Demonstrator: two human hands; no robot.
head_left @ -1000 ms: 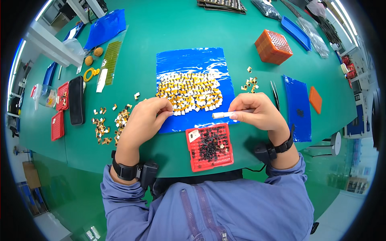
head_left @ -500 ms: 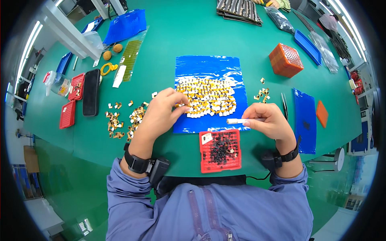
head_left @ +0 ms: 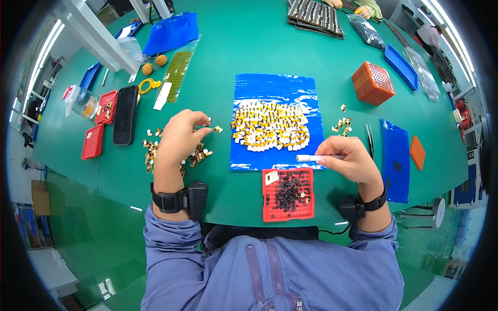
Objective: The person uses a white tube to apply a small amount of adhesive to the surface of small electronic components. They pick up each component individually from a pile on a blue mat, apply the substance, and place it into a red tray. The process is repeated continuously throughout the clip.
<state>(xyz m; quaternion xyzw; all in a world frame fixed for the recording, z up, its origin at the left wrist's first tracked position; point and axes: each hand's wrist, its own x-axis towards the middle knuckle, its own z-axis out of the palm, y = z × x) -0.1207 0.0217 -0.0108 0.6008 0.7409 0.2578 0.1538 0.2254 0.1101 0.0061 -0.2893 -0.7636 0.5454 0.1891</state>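
Note:
My left hand (head_left: pixel 181 136) hovers over the table left of the blue sheet (head_left: pixel 272 85), thumb and forefinger apart. Just beyond its fingertips lies a small white-and-gold piece (head_left: pixel 218 129). Loose pieces (head_left: pixel 196 155) of the same kind are heaped under and beside this hand, partly hidden by it. Many white-and-yellow pieces (head_left: pixel 270 125) cover the middle of the blue sheet in close rows. My right hand (head_left: pixel 345 158) pinches a white pen-like stick (head_left: pixel 307 158), its tip pointing left over the sheet's lower edge. Nearest me sits a red tray (head_left: pixel 288 215) of small black parts.
A few loose pieces (head_left: pixel 342 125), tweezers (head_left: pixel 370 141) and another blue sheet (head_left: pixel 395 150) lie to the right. An orange stack of trays (head_left: pixel 372 83) stands behind them. At left are a black phone (head_left: pixel 125 115) and a red case (head_left: pixel 93 141). Another person's hand (head_left: pixel 364 11) shows far off.
My left hand has moved left, away from the rows on the sheet, and its fingers have parted. A piece now lies near its fingertips. The right hand keeps the stick; the view has shifted slightly.

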